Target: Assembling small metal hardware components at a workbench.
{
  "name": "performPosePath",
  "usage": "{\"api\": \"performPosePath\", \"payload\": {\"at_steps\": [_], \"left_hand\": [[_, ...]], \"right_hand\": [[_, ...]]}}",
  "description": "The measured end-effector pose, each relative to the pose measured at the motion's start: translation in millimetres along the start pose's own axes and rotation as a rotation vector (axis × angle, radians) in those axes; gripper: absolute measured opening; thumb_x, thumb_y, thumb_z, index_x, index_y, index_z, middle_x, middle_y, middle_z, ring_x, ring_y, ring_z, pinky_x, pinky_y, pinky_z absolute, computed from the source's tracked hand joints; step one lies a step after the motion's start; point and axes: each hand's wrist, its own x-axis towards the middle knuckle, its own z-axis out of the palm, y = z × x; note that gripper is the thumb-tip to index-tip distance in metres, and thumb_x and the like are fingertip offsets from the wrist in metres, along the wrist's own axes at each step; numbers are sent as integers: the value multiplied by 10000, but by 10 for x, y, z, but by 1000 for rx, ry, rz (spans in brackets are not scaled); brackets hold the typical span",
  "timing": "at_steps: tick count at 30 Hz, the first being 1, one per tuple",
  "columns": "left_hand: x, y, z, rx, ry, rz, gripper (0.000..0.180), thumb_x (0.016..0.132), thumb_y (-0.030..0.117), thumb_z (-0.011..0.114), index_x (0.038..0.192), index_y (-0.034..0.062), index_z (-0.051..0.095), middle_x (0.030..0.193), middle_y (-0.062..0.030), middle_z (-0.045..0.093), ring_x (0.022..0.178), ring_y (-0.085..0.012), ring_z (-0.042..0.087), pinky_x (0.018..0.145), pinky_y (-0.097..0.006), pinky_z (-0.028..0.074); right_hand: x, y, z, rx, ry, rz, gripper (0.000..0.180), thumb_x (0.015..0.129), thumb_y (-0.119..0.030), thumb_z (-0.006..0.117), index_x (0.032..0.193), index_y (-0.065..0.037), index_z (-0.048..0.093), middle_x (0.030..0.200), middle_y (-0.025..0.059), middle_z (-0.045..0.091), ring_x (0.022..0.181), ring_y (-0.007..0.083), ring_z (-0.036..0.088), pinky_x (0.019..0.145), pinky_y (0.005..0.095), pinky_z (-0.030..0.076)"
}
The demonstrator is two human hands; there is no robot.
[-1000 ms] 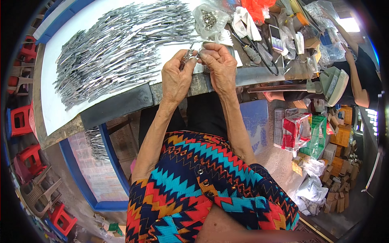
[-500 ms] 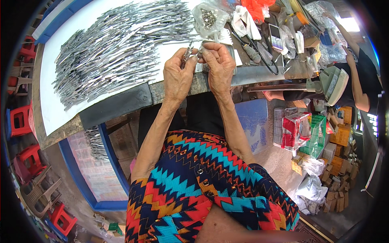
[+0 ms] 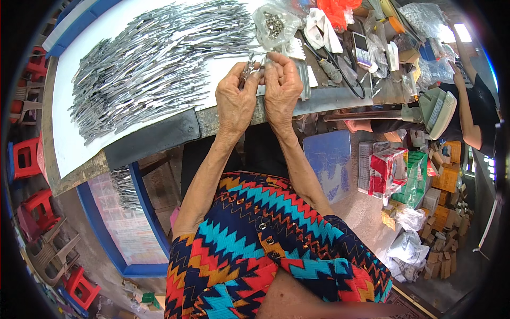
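Observation:
My left hand (image 3: 235,101) is closed around a few slim shiny metal pieces (image 3: 247,71), held upright between thumb and fingers at the table's near edge. Close beside it, my right hand (image 3: 281,91) has its fingers bent together; whatever is at its fingertips is too small to make out. Partly behind the right hand lies a clear plastic tray (image 3: 306,85). To the left spreads a wide pile of slim grey metal pieces (image 3: 149,69) on a white sheet (image 3: 66,143). Past my hands sits a clear plastic bag (image 3: 273,25) of small round metal parts.
At the table's right lie a white cloth (image 3: 321,32), a screwdriver-like handled tool (image 3: 330,70) with a dark cable, and a phone-like device (image 3: 362,50). A blue-framed tray (image 3: 127,212) stands below left. A co-worker's arm (image 3: 467,109) shows at far right.
My right hand has shifted slightly left, with its fingers drawn together, uncovering more of the clear tray. The left hand stays nearly in place with its metal pieces.

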Motion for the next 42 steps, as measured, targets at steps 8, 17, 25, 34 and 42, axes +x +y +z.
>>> {"api": "performPosePath", "payload": {"at_steps": [8, 17, 25, 34, 42], "left_hand": [[19, -114, 25, -19, 10, -27, 146, 824, 70, 552, 926, -24, 597, 646, 2, 556, 566, -38, 486, 501, -187, 396], [2, -80, 7, -161, 0, -87, 146, 827, 58, 540, 919, -46, 587, 674, -8, 550, 589, -41, 490, 517, -186, 407], [3, -68, -13, -276, -55, -109, 151, 833, 33, 517, 934, -62, 577, 669, 0, 517, 580, -45, 445, 511, -189, 362], [-21, -90, -31, -185, -68, -122, 147, 835, 46, 529, 937, -46, 579, 676, 6, 525, 593, -42, 455, 530, -183, 382], [-36, -27, -72, -136, -59, -141, 154, 832, 60, 534, 946, -34, 579, 648, 10, 513, 581, -41, 446, 515, -178, 356]], "right_hand": [[-25, 96, -26, -321, -36, -277, 155, 846, -18, 471, 985, 25, 528, 809, 114, 571, 660, 191, 578, 568, 318, 457], [-23, 143, -67, -426, -81, -509, 141, 819, 36, 480, 948, 16, 533, 831, 146, 580, 689, 264, 585, 573, 337, 459], [-30, 58, -112, -358, -128, -403, 119, 800, 33, 524, 912, 7, 557, 770, 119, 584, 606, 197, 580, 530, 298, 455], [-16, -58, -116, -341, -148, -253, 79, 786, 12, 544, 864, 3, 543, 677, 92, 588, 580, 154, 601, 515, 270, 465], [43, 26, -189, -287, -191, -145, 111, 766, 9, 554, 877, 9, 546, 715, 84, 610, 646, 102, 600, 555, 247, 473]]}}
